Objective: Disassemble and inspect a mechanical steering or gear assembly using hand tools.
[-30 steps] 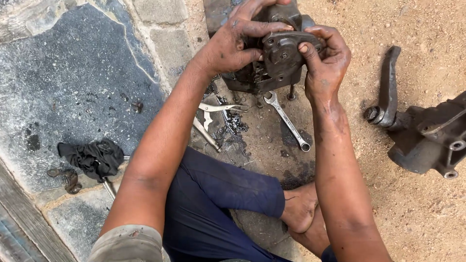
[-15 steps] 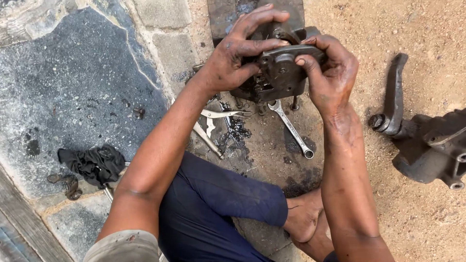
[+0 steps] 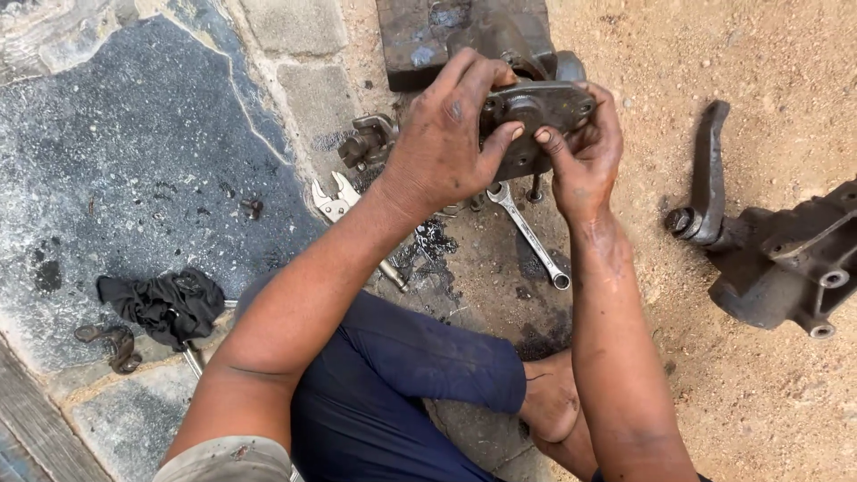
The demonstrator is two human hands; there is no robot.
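Gripping greasy metal cover plate between left hand and right hand; spanner on ground unused, plate apparently unfastened.

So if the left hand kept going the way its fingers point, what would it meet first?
The left hand points toward the right, across the dark greasy metal plate it already grips; next come the right hand's fingers, though depth is unclear.

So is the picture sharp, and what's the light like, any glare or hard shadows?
Head view: soft, even daylight; only faint shadows beside the wrench and under the grey casting. The left hand and right hand on the metal plate look reasonably crisp. A dull sheen on the dark stone slab, no strong glare. Edges bend slightly, as with a wide lens.
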